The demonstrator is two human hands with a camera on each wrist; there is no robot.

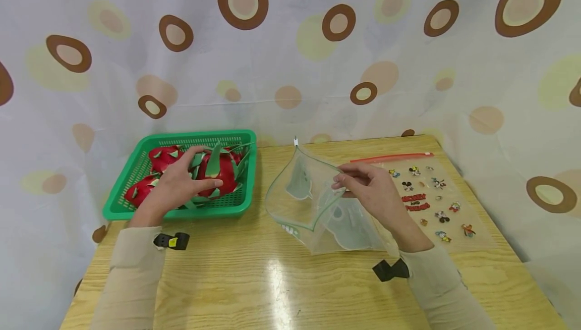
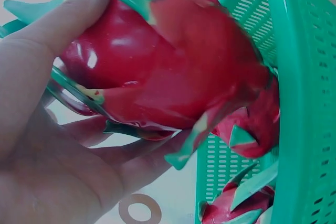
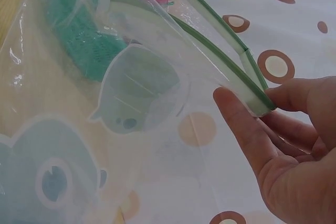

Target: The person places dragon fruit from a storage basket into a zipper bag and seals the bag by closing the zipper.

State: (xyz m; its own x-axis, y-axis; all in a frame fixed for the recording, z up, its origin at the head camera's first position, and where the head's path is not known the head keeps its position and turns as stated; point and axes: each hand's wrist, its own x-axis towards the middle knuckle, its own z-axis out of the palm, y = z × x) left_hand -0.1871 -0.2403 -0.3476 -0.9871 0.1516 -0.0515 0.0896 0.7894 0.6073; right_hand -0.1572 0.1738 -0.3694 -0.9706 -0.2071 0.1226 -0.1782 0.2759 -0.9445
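Observation:
My left hand (image 1: 174,183) grips a red dragon fruit (image 1: 223,171) with green scales, over the right part of the green basket (image 1: 247,204). In the left wrist view the thumb and fingers spread around the dragon fruit (image 2: 173,56), above the other fruits. My right hand (image 1: 374,194) pinches the green-edged rim of a clear zip bag (image 1: 356,229) between thumb and fingers. The bag's mouth gapes wide, and pale blue cartoon figures show on its side. The right wrist view shows the thumb and fingertips on one corner of the bag's green rim (image 3: 247,82).
More dragon fruits (image 1: 141,189) lie in the basket. Flat on the wooden table (image 1: 227,279), at the right, lies another clear bag (image 1: 426,224) with a red zip and cartoon prints. A white spotted curtain (image 1: 290,62) hangs behind the table.

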